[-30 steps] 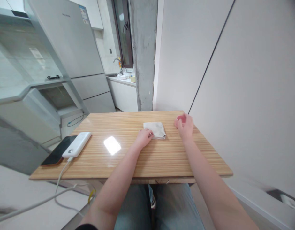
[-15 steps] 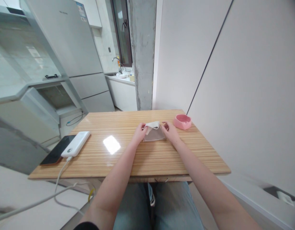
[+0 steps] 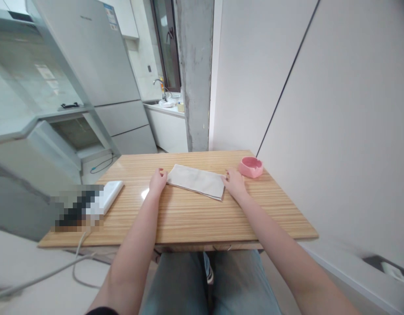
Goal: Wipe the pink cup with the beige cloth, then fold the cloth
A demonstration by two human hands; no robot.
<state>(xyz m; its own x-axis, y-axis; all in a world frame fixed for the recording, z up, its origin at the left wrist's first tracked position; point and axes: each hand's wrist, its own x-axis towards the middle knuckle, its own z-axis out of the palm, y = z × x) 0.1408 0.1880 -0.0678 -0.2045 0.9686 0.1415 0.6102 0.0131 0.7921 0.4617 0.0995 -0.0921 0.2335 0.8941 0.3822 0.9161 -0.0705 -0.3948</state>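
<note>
A pale beige cloth (image 3: 197,180) lies on the wooden table as a long, flat strip, slightly slanted, with its right end nearer to me. Two layers show along its front edge, so it looks folded. At the strip's left end, my left hand (image 3: 158,181) has curled fingers closed on the edge. My right hand (image 3: 235,183) grips the opposite end with thumb and fingertips, which partly hide that corner.
Behind my right hand, a pink ashtray (image 3: 250,167) stands near the table's right edge. A white power bank (image 3: 113,192) with a cable (image 3: 80,247) lies at the left, beside a blurred dark object. The wooden tabletop (image 3: 195,223) ends just before my legs.
The cloth was bunched and folded small between my hands; now it is spread into a long strip. My left hand has moved left, while my right hand stays nearly in place.
</note>
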